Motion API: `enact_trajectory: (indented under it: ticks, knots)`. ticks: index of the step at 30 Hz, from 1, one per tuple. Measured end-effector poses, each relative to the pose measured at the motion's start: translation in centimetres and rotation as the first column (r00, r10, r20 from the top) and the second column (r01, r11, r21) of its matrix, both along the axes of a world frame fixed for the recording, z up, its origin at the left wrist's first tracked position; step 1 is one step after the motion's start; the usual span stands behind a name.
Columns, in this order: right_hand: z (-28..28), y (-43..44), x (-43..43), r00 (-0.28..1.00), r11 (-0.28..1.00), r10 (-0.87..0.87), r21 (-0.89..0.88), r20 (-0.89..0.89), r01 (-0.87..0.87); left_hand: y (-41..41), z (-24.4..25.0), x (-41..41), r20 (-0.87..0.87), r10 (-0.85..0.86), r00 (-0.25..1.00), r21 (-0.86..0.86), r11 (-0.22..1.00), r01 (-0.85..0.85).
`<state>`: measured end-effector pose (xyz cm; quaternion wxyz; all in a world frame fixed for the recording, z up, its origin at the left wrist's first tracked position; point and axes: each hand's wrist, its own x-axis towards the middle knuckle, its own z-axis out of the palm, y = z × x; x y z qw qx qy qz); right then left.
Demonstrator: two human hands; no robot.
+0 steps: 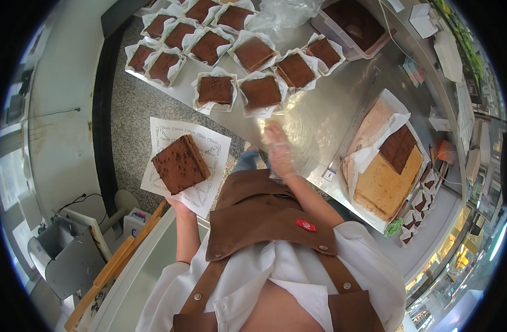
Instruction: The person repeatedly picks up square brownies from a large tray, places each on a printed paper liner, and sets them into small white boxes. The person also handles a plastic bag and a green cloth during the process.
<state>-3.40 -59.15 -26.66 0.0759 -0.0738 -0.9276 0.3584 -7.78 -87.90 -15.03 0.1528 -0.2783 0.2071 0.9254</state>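
Observation:
A square of layered cake with a cocoa-brown, speckled top (181,165) rests on a sheet of printed white paper (214,141). My left hand (182,206) holds that sheet from underneath, its fingers mostly hidden by the paper. In a clear plastic glove, my right hand (280,155) is blurred over the near edge of the steel table (315,120). Nothing is plainly seen in it, and its finger posture is unclear. Just beyond it, a paper-lined cake square (262,93) sits in a small box, beside another boxed cake square (215,90).
Several more boxed cake squares (208,47) fill the table's far side. A plastic tub of cocoa-brown contents (355,25) stands behind, near a crumpled plastic bag (282,16). Rightward lies a tray of sponge (388,182) with a brown-topped piece (398,148), next to a ruler (361,112).

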Motion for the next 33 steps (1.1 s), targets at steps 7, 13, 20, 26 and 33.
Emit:
enact_trajectory:
  ticks: [7,13,20,26,33]
  knots:
    - [1.1,-2.2,0.0,0.935,0.934,0.344,0.066,0.082,-0.350,-1.6,-1.8,-0.3,-0.007,-0.028,1.000,-0.148,0.989,0.027]
    - [1.6,4.6,10.0,0.894,0.895,0.394,0.132,0.215,-0.426,-1.7,-2.7,-1.8,-0.122,-0.233,0.965,0.032,0.971,0.238]
    - [4.5,8.3,19.9,0.962,0.996,0.059,0.043,0.268,-0.073,3.6,-1.6,-4.7,0.073,-0.346,0.936,-0.018,0.937,0.348]
    - [4.6,11.7,24.7,0.808,0.834,-0.518,0.372,0.281,0.406,8.2,-2.7,-4.5,-0.060,-0.503,0.862,-0.124,0.861,0.494]
    - [3.0,14.6,25.9,0.497,0.621,-0.783,0.522,0.374,0.585,15.4,-1.4,-0.3,-0.048,-0.686,0.726,-0.092,0.727,0.680]
